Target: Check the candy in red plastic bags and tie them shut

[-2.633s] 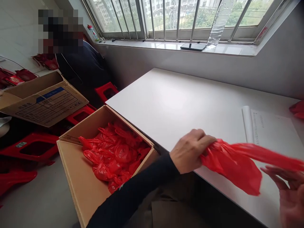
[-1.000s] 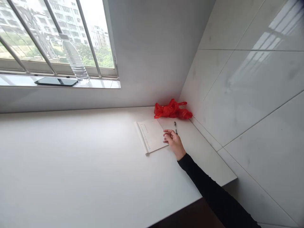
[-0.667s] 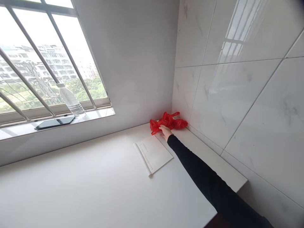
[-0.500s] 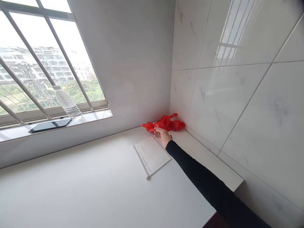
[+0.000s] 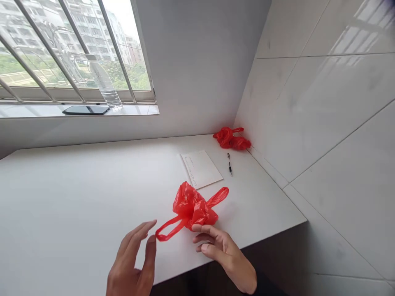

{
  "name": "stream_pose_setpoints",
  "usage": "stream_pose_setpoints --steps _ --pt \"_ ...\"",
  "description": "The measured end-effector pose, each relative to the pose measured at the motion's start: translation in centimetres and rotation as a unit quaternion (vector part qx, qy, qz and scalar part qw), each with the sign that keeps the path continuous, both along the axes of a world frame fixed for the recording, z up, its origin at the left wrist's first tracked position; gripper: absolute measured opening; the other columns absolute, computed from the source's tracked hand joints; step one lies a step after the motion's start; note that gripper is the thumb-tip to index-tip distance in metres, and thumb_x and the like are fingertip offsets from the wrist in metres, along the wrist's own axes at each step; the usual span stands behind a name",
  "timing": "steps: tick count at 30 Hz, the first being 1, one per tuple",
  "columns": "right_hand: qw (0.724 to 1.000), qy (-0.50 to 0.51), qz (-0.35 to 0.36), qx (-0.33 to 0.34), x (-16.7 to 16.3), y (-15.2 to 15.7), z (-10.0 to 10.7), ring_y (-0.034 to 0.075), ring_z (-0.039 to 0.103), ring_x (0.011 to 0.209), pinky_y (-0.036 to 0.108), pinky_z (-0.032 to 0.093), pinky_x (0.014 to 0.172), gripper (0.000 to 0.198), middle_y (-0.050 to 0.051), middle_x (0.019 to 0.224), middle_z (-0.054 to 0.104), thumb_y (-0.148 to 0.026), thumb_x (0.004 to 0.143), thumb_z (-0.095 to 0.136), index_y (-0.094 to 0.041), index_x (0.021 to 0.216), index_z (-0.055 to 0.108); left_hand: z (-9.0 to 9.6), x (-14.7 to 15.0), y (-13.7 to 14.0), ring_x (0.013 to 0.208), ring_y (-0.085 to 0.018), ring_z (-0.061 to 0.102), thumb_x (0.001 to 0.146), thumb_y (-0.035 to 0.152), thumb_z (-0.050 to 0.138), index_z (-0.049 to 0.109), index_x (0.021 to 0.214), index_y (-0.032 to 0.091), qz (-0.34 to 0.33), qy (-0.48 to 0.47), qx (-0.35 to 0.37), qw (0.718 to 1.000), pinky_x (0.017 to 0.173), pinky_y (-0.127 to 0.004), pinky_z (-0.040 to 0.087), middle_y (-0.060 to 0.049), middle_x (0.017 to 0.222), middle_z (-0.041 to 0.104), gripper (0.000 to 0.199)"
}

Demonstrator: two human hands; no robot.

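A crumpled red plastic bag point(image 5: 194, 207) is at the front of the white table, with one handle loop pointing left and the other to the upper right. Just beside the left loop is my left hand point(image 5: 134, 257), thumb and fingers apart; whether the thumb touches the loop I cannot tell. Close against the bag's lower right side, my right hand point(image 5: 224, 253) has its fingers loosely curved and spread, not closed on anything. Whether the fingertips touch the plastic is unclear.
Behind the bag lies a white notebook point(image 5: 203, 168) with a black pen point(image 5: 229, 165) to its right. More red plastic bags point(image 5: 231, 138) sit in the back corner. The sill carries a water bottle point(image 5: 106, 84) and a dark flat device point(image 5: 84, 110). A tiled wall point(image 5: 308, 123) borders the right.
A red bag has come from the back corner to the front of the table. My right hand has drawn back, my left hand has entered, the pen is uncovered, and the view has tilted down.
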State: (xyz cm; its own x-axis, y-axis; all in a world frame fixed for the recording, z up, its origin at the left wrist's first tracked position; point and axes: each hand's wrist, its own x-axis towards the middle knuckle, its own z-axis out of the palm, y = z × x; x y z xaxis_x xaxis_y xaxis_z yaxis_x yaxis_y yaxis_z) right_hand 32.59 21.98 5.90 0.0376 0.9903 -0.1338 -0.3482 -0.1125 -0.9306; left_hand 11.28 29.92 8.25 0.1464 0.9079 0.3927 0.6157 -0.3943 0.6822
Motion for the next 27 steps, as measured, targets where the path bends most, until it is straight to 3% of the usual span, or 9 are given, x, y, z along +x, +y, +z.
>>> stream_pose_setpoints --steps 2,4,6,10,14,16,20,24,27 --pt "0.997 -0.072 0.008 -0.013 0.4 -0.8 0.3 0.026 0.063 0.111 0.043 0.053 0.094 0.034 0.008 0.12 0.069 -0.042 0.095 0.061 -0.026 0.124 0.07 0.0 1.1 0.6 0.117 -0.025 0.064 0.098 0.038 0.053 0.059 0.135 0.036 -0.027 0.011 0.033 0.999 0.045 -0.02 0.053 -0.004 0.137 0.062 0.038" --pt "0.984 -0.178 -0.018 -0.019 1.0 -1.3 0.7 0.024 0.067 0.1 0.04 0.055 0.086 0.031 0.007 0.108 0.071 -0.043 0.099 0.054 -0.027 0.118 0.072 -0.1 1.7 0.9 0.128 -0.025 0.059 0.1 0.032 0.051 0.053 0.143 0.036 -0.085 0.035 0.05 0.995 0.072 -0.029 0.062 -0.005 0.14 0.062 0.043" --pt "0.954 -0.287 -0.09 0.002 1.6 -1.7 1.1 0.023 0.067 0.096 0.038 0.055 0.082 0.028 0.006 0.108 0.069 -0.04 0.101 0.05 -0.029 0.116 0.071 -0.2 2.1 0.8 0.12 -0.022 0.064 0.101 0.03 0.049 0.052 0.143 0.035 -0.139 0.056 0.028 0.988 0.089 -0.035 0.06 -0.005 0.131 0.068 0.042" --pt "0.87 -0.426 -0.229 0.095 2.2 -1.3 1.3 0.025 0.061 0.111 0.041 0.052 0.092 0.026 0.007 0.122 0.063 -0.032 0.102 0.047 -0.03 0.124 0.062 0.0 3.2 0.0 0.08 -0.017 0.067 0.101 0.029 0.05 0.063 0.128 0.03 -0.134 0.056 0.02 0.989 0.074 -0.031 0.059 -0.001 0.091 0.072 0.03" --pt "0.81 -0.519 -0.218 0.162 2.4 1.0 0.8 0.029 0.05 0.129 0.05 0.044 0.107 0.044 0.008 0.137 0.058 -0.031 0.1 0.052 -0.03 0.144 0.047 0.1 5.5 0.3 0.106 -0.025 0.06 0.097 0.031 0.056 0.057 0.137 0.03 -0.103 0.064 0.064 0.991 0.091 -0.042 0.053 -0.008 0.116 0.066 0.041" --pt "0.805 -0.54 -0.193 0.15 2.7 2.2 0.6 0.029 0.056 0.116 0.05 0.047 0.101 0.043 0.008 0.126 0.065 -0.031 0.099 0.055 -0.027 0.141 0.05 -0.1 6.4 0.8 0.109 -0.029 0.059 0.091 0.031 0.063 0.064 0.129 0.031 -0.119 0.087 0.056 0.987 0.095 -0.048 0.049 -0.008 0.119 0.066 0.037" --pt "0.822 -0.525 -0.185 0.119 4.2 2.8 0.7 0.024 0.058 0.09 0.043 0.049 0.086 0.018 0.005 0.095 0.068 -0.024 0.097 0.051 -0.023 0.106 0.067 -0.5 5.4 1.9 0.08 -0.023 0.059 0.093 0.028 0.058 0.069 0.084 0.025 -0.116 0.102 0.02 0.988 0.079 -0.042 0.048 -0.002 0.083 0.068 0.015" --pt "0.846 -0.472 -0.24 0.062 6.1 1.2 0.8 0.023 0.057 0.085 0.039 0.049 0.079 0.014 0.005 0.094 0.066 -0.024 0.095 0.051 -0.023 0.098 0.065 -0.1 2.0 2.0 0.075 -0.021 0.06 0.097 0.042 0.054 0.065 0.086 0.024 -0.02 0.057 -0.015 0.998 0.058 -0.032 0.048 -0.003 0.083 0.068 0.024" --pt "0.856 -0.458 -0.235 0.051 6.0 0.3 0.9 0.026 0.057 0.103 0.039 0.051 0.081 0.017 0.007 0.106 0.065 -0.018 0.092 0.047 -0.025 0.099 0.061 0.4 1.3 1.3 0.096 -0.024 0.064 0.095 0.044 0.055 0.065 0.106 0.027 0.004 0.026 -0.019 0.999 0.058 -0.03 0.052 -0.005 0.108 0.068 0.022"
